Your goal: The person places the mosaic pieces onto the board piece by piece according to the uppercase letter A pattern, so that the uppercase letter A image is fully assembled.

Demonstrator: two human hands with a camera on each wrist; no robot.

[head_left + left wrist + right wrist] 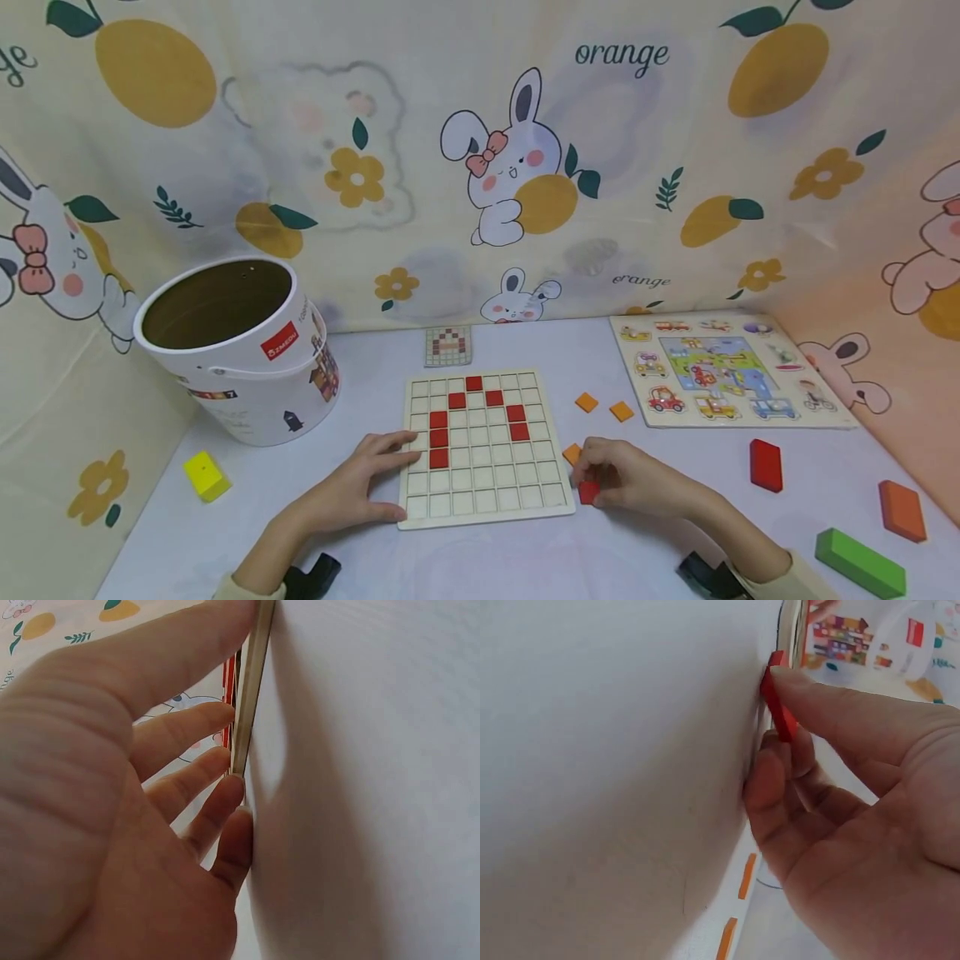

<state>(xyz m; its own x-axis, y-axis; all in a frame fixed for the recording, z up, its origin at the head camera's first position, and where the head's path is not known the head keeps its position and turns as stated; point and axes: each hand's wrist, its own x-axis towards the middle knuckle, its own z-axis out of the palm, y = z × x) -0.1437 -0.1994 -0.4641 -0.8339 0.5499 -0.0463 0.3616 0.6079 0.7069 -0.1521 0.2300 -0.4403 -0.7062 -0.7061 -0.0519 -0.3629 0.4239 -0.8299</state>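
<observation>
The head camera shows a white grid board point(487, 492) on the table point(495, 562), with eight red square tiles set in its cells in an arch, the left leg one tile longer than the right. The left hand point(367, 477) rests at the board's left edge, its fingers spread and the thumb near the lower corner. The right hand point(637, 475), beside the right edge, pinches a loose red tile point(589, 493) between thumb and fingers, outside the grid. An orange tile point(572, 454) lies just beside that hand, and two more lie further back. Behind the board is a small pattern card point(448, 346); a white bucket point(247, 408) and a yellow block point(207, 477) are to the left. On the right are a vehicle puzzle board point(720, 371), a red block point(766, 465), an orange block point(902, 511) and a green block point(860, 562).

The left wrist camera shows the thumb and fingertips of the left hand along the board's edge, the fingers apart from one another.

In the right wrist camera, the pinched red tile is tilted, the thumb against one face; two orange tiles appear below.
</observation>
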